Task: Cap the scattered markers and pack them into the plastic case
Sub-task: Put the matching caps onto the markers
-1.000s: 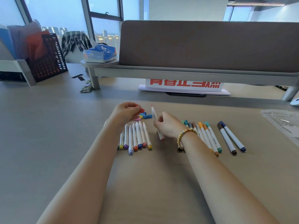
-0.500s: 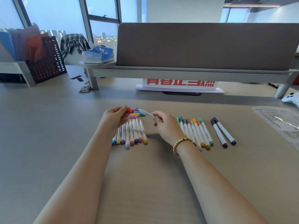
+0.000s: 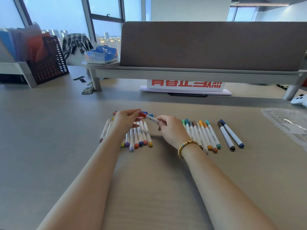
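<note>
My right hand (image 3: 171, 128) grips a white marker (image 3: 152, 119) by its barrel, held level above the desk. My left hand (image 3: 127, 120) pinches a red cap (image 3: 142, 115) that sits on the marker's left end. Under my hands lies a row of uncapped white markers (image 3: 138, 138) with coloured ends. Loose caps (image 3: 146, 112) lie just behind my fingers. To the right rests a group of capped markers (image 3: 203, 135), then two dark-capped markers (image 3: 230, 134). The clear plastic case (image 3: 285, 123) lies at the far right of the desk.
A grey felt partition (image 3: 212, 47) on a raised shelf crosses the back of the desk, with a red-lettered sign (image 3: 186, 85) under it. A black mesh basket (image 3: 48, 63) stands at the back left. A white game controller (image 3: 299, 100) lies at the back right.
My right hand tipped the marker from upright to level and my left hand brought the red cap onto its left end. Both hands came closer together.
</note>
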Demonstrator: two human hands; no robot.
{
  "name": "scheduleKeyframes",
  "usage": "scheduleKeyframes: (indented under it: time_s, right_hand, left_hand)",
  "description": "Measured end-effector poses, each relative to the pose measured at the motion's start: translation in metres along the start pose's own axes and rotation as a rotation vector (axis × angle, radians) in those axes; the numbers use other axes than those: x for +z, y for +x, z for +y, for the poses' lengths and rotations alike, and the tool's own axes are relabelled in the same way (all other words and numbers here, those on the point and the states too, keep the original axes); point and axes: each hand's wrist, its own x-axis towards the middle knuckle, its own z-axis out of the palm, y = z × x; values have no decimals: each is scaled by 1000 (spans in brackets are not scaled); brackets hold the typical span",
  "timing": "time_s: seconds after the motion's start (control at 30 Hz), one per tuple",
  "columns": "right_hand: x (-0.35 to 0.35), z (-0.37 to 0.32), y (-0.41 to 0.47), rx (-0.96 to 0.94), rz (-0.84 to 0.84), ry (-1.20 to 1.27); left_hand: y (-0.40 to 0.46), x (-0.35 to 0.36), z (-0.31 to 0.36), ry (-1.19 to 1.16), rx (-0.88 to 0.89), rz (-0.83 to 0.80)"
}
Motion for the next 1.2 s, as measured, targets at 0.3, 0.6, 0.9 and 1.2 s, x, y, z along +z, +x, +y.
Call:
scheduleKeyframes:
  time_s: [0.3, 0.6, 0.9, 1.2]
  right_hand:
    - [0, 1, 2, 69, 86, 55]
    - [3, 3, 4, 156, 109, -359]
    - [-1, 10, 4, 206, 60, -524]
    - [0, 18, 9, 220, 150, -438]
  left_hand:
    - [-1, 14, 1, 132, 92, -3]
    - [0, 1, -1, 519, 222, 57]
    - [-14, 18, -1, 1056, 269, -88]
    - [-19, 36, 10, 1240, 193, -143]
